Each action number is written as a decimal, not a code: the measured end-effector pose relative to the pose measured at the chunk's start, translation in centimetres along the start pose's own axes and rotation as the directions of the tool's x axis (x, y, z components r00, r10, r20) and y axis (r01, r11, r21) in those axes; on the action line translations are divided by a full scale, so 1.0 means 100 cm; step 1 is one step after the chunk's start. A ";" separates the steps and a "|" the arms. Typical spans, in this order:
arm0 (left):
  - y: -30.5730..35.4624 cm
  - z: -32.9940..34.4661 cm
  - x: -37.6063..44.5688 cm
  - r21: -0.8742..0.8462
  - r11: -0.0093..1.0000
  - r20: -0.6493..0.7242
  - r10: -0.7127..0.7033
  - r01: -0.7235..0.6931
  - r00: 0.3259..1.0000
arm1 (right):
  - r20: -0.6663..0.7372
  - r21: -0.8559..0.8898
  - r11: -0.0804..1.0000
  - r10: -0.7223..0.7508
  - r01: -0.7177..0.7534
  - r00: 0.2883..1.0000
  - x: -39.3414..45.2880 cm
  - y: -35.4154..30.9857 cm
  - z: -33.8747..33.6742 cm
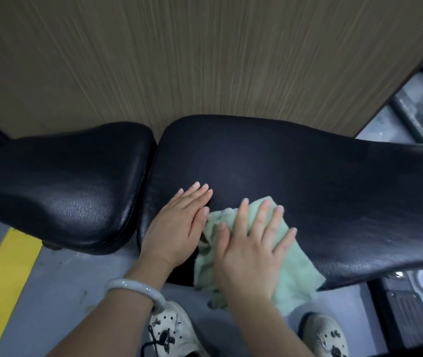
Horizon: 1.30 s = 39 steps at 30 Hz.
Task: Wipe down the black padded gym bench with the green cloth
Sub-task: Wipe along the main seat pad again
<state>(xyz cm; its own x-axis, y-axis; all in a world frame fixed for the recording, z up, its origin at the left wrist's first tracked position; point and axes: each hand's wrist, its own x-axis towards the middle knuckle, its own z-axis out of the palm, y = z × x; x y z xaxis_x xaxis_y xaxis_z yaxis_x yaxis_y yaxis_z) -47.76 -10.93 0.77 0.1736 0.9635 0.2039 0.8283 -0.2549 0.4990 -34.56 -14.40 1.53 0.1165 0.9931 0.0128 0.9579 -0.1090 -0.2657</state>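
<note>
Upper half of the frame is filled by a wood-grain panel (pixel 205 55); the black padded bench (pixel 321 189) is seen across the middle, left edge to right edge, butted against the panel's lower edge; it is split into a seat pad (pixel 58 184) at left and a longer back pad at right, with a narrow gap between them. Grey floor (pixel 58 274) is seen below, with a yellow stripe (pixel 1 279) at lower left; dark metal frame parts are visible at far right. The green cloth (pixel 292 269) is spread on the back pad's near edge, lower centre, partly draped over the edge; it is pressed flat by the right hand (pixel 251 243), fingers spread and straight, nothing gripped. The left hand (pixel 179 222) is laid flat on the back pad just left of the cloth, fingers straight and together, thumb touching the cloth edge. A pale bangle (pixel 135 292) is worn on the left wrist; two light clogs (pixel 171 328) are seen at bottom.
</note>
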 end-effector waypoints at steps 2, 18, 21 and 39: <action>0.005 -0.005 0.001 -0.108 0.993 0.003 -0.048 0.048 0.999 | 0.051 0.122 0.991 -0.068 0.062 0.996 0.004 -0.020 -0.007; 0.088 0.043 -0.039 0.278 0.867 -0.231 -0.358 0.414 0.905 | 0.203 0.010 0.765 -0.632 0.644 0.748 0.117 0.087 -0.029; 0.088 0.050 -0.055 0.175 0.735 -0.359 -0.573 0.656 0.737 | 0.196 0.002 0.778 -0.617 0.628 0.762 0.113 0.085 -0.029; 0.124 0.091 -0.013 -0.628 0.288 -0.454 -0.890 0.723 -0.041 | 0.096 -0.158 0.792 -0.581 0.589 0.808 0.104 0.063 -0.004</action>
<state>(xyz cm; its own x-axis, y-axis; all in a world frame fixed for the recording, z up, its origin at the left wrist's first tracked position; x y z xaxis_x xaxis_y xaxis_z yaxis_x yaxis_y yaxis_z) -32.84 -14.55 -1.00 -0.9862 0.1503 -0.0696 0.0291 0.5713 0.8202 -27.19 -4.79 0.35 -0.4881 0.8698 0.0722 0.8692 0.4919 -0.0509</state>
